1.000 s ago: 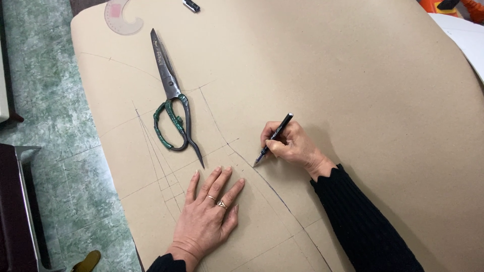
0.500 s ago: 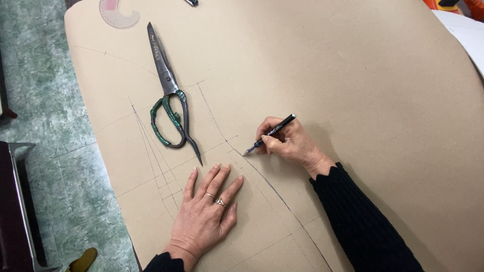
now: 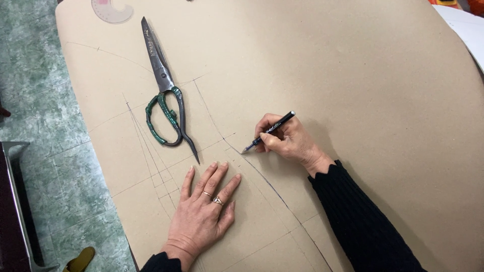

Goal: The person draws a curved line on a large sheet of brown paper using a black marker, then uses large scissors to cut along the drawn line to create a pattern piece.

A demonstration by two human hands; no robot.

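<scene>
The left hand (image 3: 204, 211) lay flat, fingers spread, on the brown paper (image 3: 353, 65) near its near edge. Just beyond, the right hand (image 3: 285, 140) pinched a black pen (image 3: 267, 132), tip on a drawn line. Farther off lay big scissors (image 3: 164, 95), toward the far left corner.

one sheet of brown paper (image 3: 353, 75) covers the worktop. one pair of scissors (image 3: 164, 95) with green-wrapped handles lies toward the sheet's far left corner. one clear curve ruler (image 3: 112, 9) sits at the far edge. one black pen (image 3: 268, 131). two hands: the left hand (image 3: 204, 211), wearing two rings (image 3: 213, 198), and the right hand (image 3: 287, 138)
</scene>
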